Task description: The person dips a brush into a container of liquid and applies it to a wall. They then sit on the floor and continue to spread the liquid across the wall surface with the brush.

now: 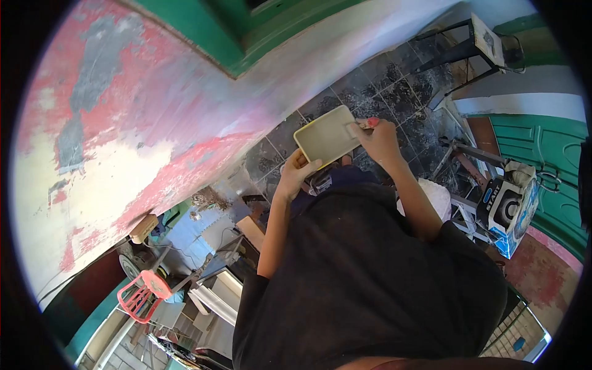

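Observation:
My left hand (297,175) grips the near left corner of a shallow rectangular tray (324,137), fingers under it and thumb over the rim. The tray is cream-coloured with a yellowish edge and is held out in front of my body. At its right end, my right hand (381,143) is closed on a small red-handled scraper (372,123). The scraper's flat, pale end appears to lie over the tray's inside, partly covered by my fingers. Whatever pale coating is in the tray cannot be made out clearly.
A patchy pink, white and grey wall (142,142) rises at left, below a green frame (237,52). Dark floor tiles (394,92) carry pale smears. To the right are a metal stand (487,46), a printed box (502,209) and a green door (527,145). A red chair (145,293) stands lower left.

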### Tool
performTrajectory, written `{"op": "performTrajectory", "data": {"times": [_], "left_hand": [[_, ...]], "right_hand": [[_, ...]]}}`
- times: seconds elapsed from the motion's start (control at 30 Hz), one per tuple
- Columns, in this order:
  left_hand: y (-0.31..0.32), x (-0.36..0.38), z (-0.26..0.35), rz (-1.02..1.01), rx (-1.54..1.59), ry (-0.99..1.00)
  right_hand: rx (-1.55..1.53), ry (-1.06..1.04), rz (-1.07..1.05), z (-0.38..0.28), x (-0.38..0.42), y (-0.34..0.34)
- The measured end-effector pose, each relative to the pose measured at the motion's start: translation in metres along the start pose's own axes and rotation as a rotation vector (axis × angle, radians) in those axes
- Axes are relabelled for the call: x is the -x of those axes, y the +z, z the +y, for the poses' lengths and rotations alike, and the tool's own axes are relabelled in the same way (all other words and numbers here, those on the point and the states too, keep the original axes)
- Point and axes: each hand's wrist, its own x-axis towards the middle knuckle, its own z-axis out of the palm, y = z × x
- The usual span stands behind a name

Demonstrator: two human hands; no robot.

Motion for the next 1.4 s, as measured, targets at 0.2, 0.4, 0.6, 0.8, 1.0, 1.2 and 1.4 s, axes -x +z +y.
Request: {"op": "performTrajectory", "data": {"times": [0.2,0.4,0.6,0.8,1.0,1.2,1.4], "left_hand": [[0.030,-0.027,-0.020,0.012,0.014,-0.018],[0.072,-0.063,-0.021,-0.018,-0.082,-0.051],[0.101,-0.099,-0.017,-0.019,-0.092,-0.145],[0.107,-0.152,-0.009,-0.148,-0.203,-0.140],[0.093,-0.219,-0.017,-0.263,-0.388,-0.169],[0.074,-0.274,-0.056,-0.345,-0.413,-0.218],[0.055,-0.328,-0.105,-0.343,-0.349,-0.220]], "right_hand": [[0.022,0.009,-0.023,0.038,-0.019,-0.023],[0.046,-0.009,-0.032,0.090,-0.043,-0.049],[0.120,0.018,-0.036,0.125,-0.063,-0.075],[0.063,0.140,0.088,0.161,-0.073,-0.068],[-0.073,0.291,0.213,0.187,-0.077,-0.053],[-0.009,0.395,0.321,0.244,-0.081,-0.014],[-0.056,0.449,0.394,0.298,-0.092,0.031]]}}
